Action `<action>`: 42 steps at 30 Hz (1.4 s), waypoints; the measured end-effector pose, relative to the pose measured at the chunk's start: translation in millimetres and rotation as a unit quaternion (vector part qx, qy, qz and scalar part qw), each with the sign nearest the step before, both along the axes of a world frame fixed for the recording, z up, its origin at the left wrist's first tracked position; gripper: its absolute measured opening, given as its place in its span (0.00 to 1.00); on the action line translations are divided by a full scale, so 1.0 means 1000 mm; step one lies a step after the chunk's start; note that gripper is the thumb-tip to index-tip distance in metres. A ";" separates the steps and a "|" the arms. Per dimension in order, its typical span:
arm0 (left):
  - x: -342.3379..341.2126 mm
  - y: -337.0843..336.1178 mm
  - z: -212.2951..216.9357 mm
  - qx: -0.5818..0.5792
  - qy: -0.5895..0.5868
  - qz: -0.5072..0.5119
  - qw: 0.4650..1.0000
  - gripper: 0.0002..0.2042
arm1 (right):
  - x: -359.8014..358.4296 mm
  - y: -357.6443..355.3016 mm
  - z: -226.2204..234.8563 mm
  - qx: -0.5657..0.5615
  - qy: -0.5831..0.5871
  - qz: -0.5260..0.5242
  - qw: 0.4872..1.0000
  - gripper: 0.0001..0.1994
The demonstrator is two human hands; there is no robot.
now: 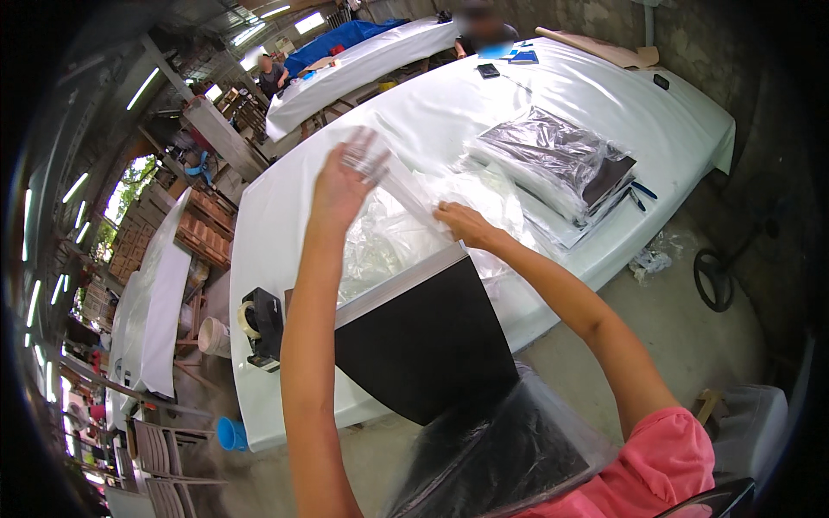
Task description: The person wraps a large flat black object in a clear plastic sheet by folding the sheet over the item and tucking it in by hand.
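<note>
My left hand (352, 177) is raised over the white-covered table (285, 203), its fingers stretched out and seen through a clear plastic bag (406, 197). My right hand (465, 226) pinches the edge of that same bag. Below my hands, a black sheet (423, 337) with a pale strip along its top edge leans from the table's front edge toward my lap. More black material wrapped in clear plastic (509, 440) lies across my lap. Loose clear plastic (371, 246) is heaped on the table behind the sheet.
A stack of dark sheets in clear plastic (553, 155) sits at right, with blue-handled tools (641, 192) beside it. A tape dispenser (261, 328) stands at the left edge. A phone (489, 71) lies farther back. A person (485, 34) is at the far side. A blue bucket (232, 433) stands lower left.
</note>
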State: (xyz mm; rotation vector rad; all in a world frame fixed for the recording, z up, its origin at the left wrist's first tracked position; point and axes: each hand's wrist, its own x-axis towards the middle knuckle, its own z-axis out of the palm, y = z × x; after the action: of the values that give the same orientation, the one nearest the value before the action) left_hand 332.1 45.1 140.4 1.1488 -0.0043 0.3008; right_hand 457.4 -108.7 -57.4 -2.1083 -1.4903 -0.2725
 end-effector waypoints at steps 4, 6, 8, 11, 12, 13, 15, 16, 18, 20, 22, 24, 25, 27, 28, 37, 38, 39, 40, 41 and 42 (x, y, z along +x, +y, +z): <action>-0.043 -0.003 0.072 -0.068 -0.140 0.010 0.988 0.22 | 0.024 -0.018 -0.040 -0.084 0.040 -0.065 0.994 0.17; -0.064 -0.013 0.096 0.000 -0.164 0.031 0.986 0.22 | 0.044 -0.032 -0.030 -0.114 0.070 -0.056 0.989 0.16; -0.081 -0.026 0.107 0.003 -0.173 0.022 0.985 0.22 | 0.056 -0.038 -0.004 -0.132 0.133 -0.061 0.980 0.15; -0.107 -0.018 0.104 0.016 -0.173 0.030 0.984 0.22 | -0.006 -0.021 0.086 0.072 0.186 0.042 0.979 0.34; -0.104 -0.021 0.100 0.011 -0.166 0.015 0.986 0.23 | -0.031 -0.027 0.112 0.128 0.281 0.096 0.946 0.37; -0.100 -0.028 0.099 0.007 -0.164 -0.006 0.986 0.23 | -0.046 -0.030 0.134 0.193 0.265 0.155 0.932 0.38; -0.086 -0.039 0.093 0.002 -0.148 -0.054 0.988 0.23 | -0.071 -0.025 0.165 0.252 0.242 0.212 0.913 0.39; -0.088 -0.038 0.096 0.005 -0.126 -0.089 0.988 0.23 | -0.089 -0.014 0.179 0.192 0.240 0.265 0.914 0.36; -0.089 -0.027 0.103 -0.067 -0.201 -0.188 0.959 0.23 | -0.101 0.004 0.184 0.131 0.236 0.317 0.909 0.33; -0.099 -0.017 0.122 -0.164 -0.298 -0.334 0.879 0.23 | -0.079 0.028 0.158 -0.072 0.162 0.208 0.962 0.17; -0.129 -0.019 0.143 -0.111 -0.395 -0.348 0.843 0.24 | -0.027 0.032 0.113 -0.030 -0.072 0.080 0.994 0.08; -0.156 -0.007 0.142 -0.099 -0.411 -0.351 0.836 0.25 | 0.022 0.018 0.072 -0.040 -0.075 -0.032 0.996 0.04; -0.174 0.002 0.136 -0.089 -0.389 -0.348 0.848 0.25 | 0.032 0.010 0.065 -0.102 -0.014 -0.066 0.993 0.07; -0.185 -0.008 0.116 0.050 -0.411 -0.277 0.867 0.25 | 0.040 -0.009 0.060 -0.043 0.052 -0.130 0.989 0.14; -0.191 -0.013 0.105 0.055 -0.410 -0.275 0.868 0.25 | 0.039 -0.014 0.071 0.072 0.126 -0.043 0.989 0.15; -0.208 -0.028 0.025 -0.129 -0.406 -0.231 0.874 0.34 | -0.092 -0.029 0.181 -0.147 0.262 0.413 0.860 0.15; -0.217 -0.022 0.014 -0.106 -0.419 -0.257 0.865 0.34 | -0.100 -0.036 0.185 -0.091 0.274 0.387 0.876 0.12; -0.229 -0.015 0.003 -0.083 -0.430 -0.281 0.854 0.34 | -0.109 -0.048 0.188 -0.035 0.285 0.359 0.888 0.10; -0.244 -0.007 -0.007 -0.078 -0.433 -0.275 0.855 0.34 | -0.113 -0.057 0.188 -0.037 0.283 0.366 0.886 0.10; -0.257 0.003 -0.015 -0.046 -0.405 -0.287 0.867 0.34 | -0.114 -0.070 0.190 0.067 0.299 0.342 0.888 0.10; -0.271 0.015 -0.024 -0.013 -0.372 -0.293 0.880 0.34 | -0.117 -0.075 0.189 0.170 0.317 0.319 0.877 0.10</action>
State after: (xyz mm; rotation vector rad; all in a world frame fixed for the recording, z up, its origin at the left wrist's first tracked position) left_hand 61.0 59.7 116.0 0.8922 -1.0106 0.1802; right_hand 340.8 -183.4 131.7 -1.1618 -1.4785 0.3538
